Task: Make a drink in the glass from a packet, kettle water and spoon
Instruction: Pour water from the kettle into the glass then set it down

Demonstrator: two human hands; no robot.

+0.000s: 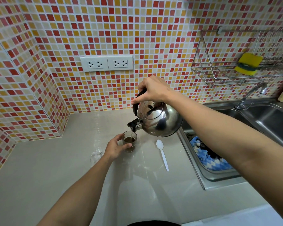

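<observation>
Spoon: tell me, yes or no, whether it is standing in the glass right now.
No: the white spoon lies flat on the counter to the right of the glass, apart from it.

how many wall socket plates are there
2, side by side on the tiled wall above the counter: the left socket plate and the right socket plate. None looks hidden.
</observation>
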